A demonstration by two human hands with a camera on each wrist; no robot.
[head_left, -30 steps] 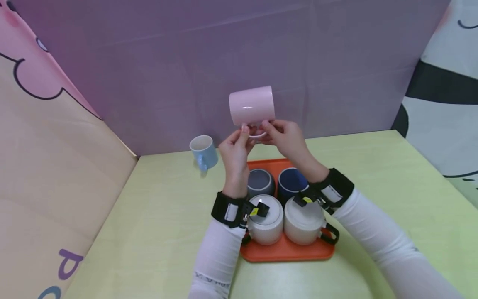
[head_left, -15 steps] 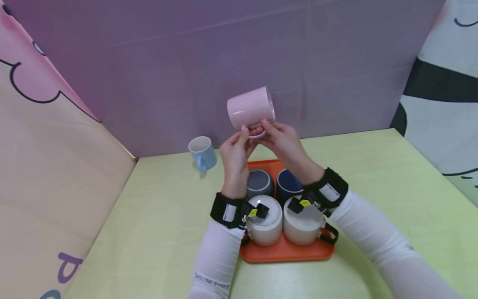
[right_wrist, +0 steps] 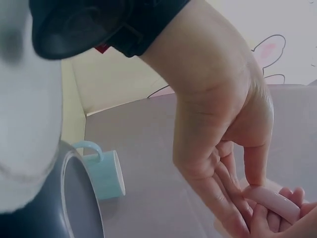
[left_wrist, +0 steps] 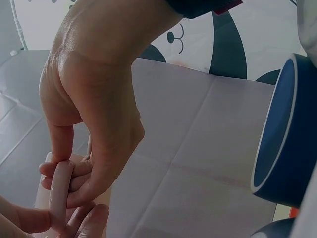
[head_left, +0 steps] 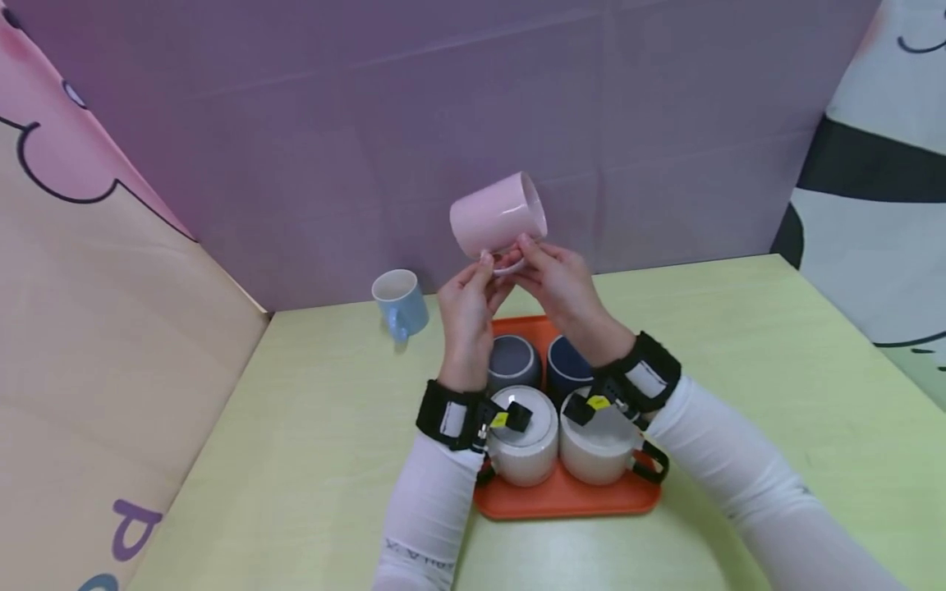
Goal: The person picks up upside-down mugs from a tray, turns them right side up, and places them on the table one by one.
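A pink mug (head_left: 497, 215) is held tilted in the air above an orange tray (head_left: 565, 497) of mugs. The left hand (head_left: 466, 308) and right hand (head_left: 559, 283) each pinch its handle (left_wrist: 58, 196) with curled fingertips.

White sleeves (head_left: 429, 509) end at black wrist straps (head_left: 443, 414) with yellow tags.

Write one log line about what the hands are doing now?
left hand: pinches handle | right hand: pinches handle | pink mug: held up, tilted | tray: four mugs
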